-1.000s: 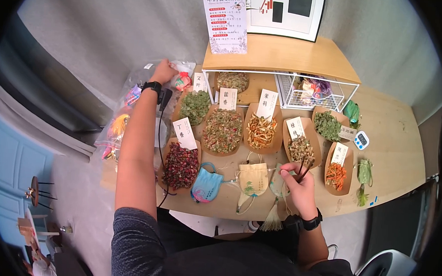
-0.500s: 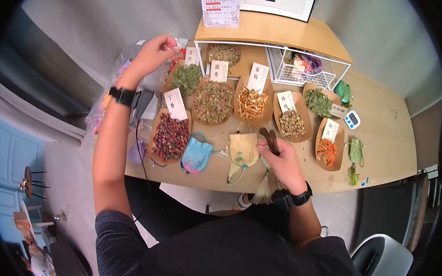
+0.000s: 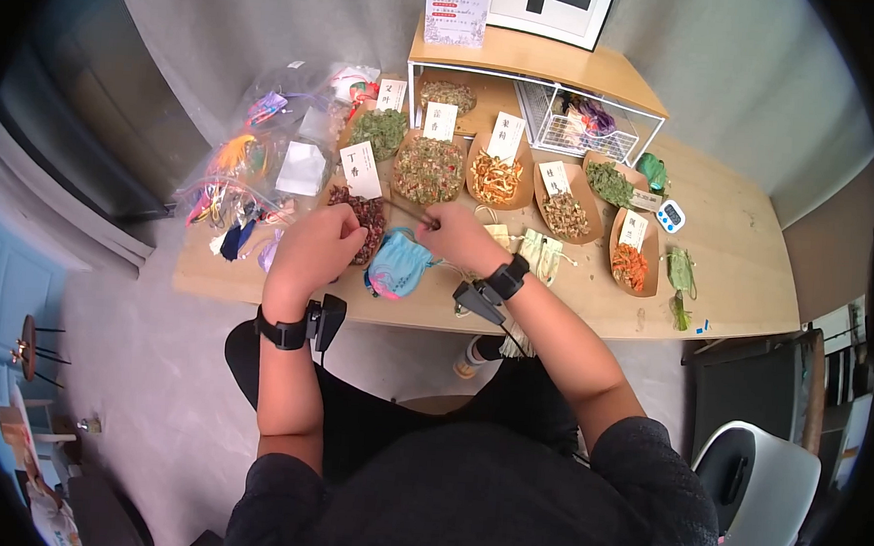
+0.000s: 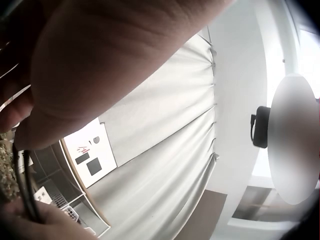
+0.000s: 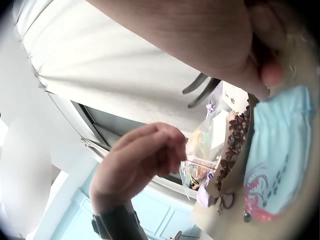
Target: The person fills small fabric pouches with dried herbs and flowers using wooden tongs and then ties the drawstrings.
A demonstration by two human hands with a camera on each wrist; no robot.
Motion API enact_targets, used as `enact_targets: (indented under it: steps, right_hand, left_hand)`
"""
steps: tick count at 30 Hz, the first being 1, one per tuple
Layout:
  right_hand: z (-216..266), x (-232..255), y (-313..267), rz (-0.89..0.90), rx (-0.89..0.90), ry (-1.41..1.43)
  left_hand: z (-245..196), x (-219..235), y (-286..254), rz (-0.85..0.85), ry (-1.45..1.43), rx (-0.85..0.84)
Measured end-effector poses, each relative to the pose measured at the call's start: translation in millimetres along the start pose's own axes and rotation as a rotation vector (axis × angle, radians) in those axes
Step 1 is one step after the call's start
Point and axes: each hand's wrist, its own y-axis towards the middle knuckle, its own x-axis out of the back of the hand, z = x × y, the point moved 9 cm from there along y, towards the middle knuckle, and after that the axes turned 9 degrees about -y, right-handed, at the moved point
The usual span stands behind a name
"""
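My right hand [image 3: 463, 240] grips dark tweezers [image 3: 410, 212], whose two prongs point left above the near edge of a paper tray of dark red dried buds [image 3: 358, 215]. Opposite it, my left hand [image 3: 315, 242] hovers beside that tray with its fingers bent inward. In the right wrist view the left fingertips come together, and I cannot tell whether something small sits between them. A light blue drawstring pouch [image 3: 401, 266] lies on the table between the hands. Right of it, a cream pouch [image 3: 498, 235] and a pale green pouch [image 3: 540, 254] are partly covered by my right arm.
More paper trays of dried herbs stand behind, such as green leaves [image 3: 377, 131] and orange pieces [image 3: 630, 268]. Clear plastic bags [image 3: 255, 155] with tassels lie at left. A wooden shelf [image 3: 537, 66] stands at the back, and a small timer [image 3: 670, 216] at right.
My left hand has come back from the bags at the far left to the tray of buds. My right hand has swung left with the tweezers, and the two hands are now close together.
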Motion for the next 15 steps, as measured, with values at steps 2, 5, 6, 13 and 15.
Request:
enact_targets:
  steps: [2, 5, 6, 13, 15]
  right_hand:
    - [-0.3, 6.3, -2.5, 0.030, -0.023, 0.104]
    - [6.6, 3.6, -14.7, 0.086, -0.052, 0.126]
    - [5.8, -7.4, -14.7, 0.111, -0.040, 0.076]
    - [26.0, 34.7, -17.8, 0.100, -0.056, 0.171]
    - [54.2, 58.9, -25.6, 0.071, -0.009, 0.132]
  left_hand:
    - [6.2, -2.5, 4.2, -0.079, 0.106, -0.090]
    - [6.9, -6.1, 3.0, -0.081, 0.091, -0.058]
    - [4.7, -9.7, 2.4, -0.065, 0.110, -0.064]
    - [-29.3, -30.3, -14.4, -0.171, 0.076, -0.212]
    - [-39.4, -43.0, -12.4, -0.245, -0.020, -0.294]
